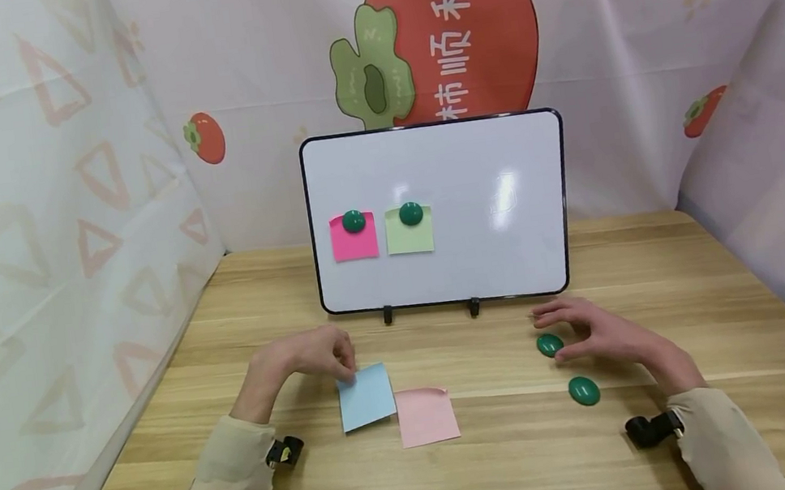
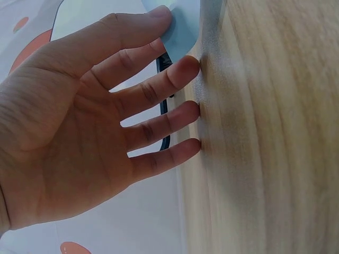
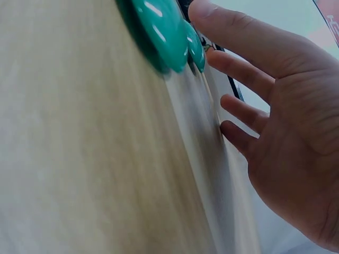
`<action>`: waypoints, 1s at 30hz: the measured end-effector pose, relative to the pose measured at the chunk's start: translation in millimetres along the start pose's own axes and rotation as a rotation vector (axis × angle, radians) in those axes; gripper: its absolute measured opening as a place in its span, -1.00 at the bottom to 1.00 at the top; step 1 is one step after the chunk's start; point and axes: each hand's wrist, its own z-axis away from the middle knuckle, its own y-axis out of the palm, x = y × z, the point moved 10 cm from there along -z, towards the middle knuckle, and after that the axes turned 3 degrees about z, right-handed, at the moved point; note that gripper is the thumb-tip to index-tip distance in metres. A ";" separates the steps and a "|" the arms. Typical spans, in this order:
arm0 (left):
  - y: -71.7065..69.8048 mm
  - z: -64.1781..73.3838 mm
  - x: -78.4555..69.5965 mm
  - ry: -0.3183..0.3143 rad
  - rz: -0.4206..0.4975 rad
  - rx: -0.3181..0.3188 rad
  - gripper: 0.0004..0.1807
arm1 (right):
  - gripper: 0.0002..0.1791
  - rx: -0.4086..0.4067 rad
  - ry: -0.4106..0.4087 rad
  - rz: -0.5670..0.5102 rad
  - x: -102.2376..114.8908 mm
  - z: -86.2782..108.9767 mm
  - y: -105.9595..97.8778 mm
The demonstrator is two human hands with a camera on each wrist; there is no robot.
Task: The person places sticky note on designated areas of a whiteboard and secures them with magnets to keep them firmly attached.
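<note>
My left hand (image 1: 312,353) pinches the top edge of a light blue sticky note (image 1: 367,399) between thumb and forefinger. One side of that note is raised, casting a shadow on the table. Beside it, a pale pink sticky note (image 1: 428,420) lies flat. My right hand (image 1: 603,330) hovers around a green round magnet (image 1: 549,345), thumb and fingers spread apart on either side of it. In the right wrist view a gap shows between the thumb and the magnets. A second green magnet (image 1: 584,391) lies nearer to me on the table.
A black-framed whiteboard (image 1: 490,257) stands on small black feet (image 1: 474,308) at the back of the wooden table (image 1: 509,476). Green magnets hold a bright pink note (image 1: 354,245) and a light green note (image 1: 410,239) on its left half. Patterned cloth (image 1: 253,66) hangs behind and at both sides.
</note>
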 end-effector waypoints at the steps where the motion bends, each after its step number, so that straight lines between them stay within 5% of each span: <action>1: 0.0 0.0 0.1 -0.002 -0.001 0.002 -0.91 | -0.45 0.005 -0.001 -0.005 -0.7 1.0 0.3; 12: 0.6 -1.9 1.3 -0.013 -0.025 -0.008 -0.90 | -0.41 0.057 0.026 -0.010 -14.8 4.9 6.5; 30: 2.1 -3.4 -3.4 -0.025 -0.028 -0.014 -0.89 | -0.57 0.031 0.047 0.014 -21.1 3.4 2.4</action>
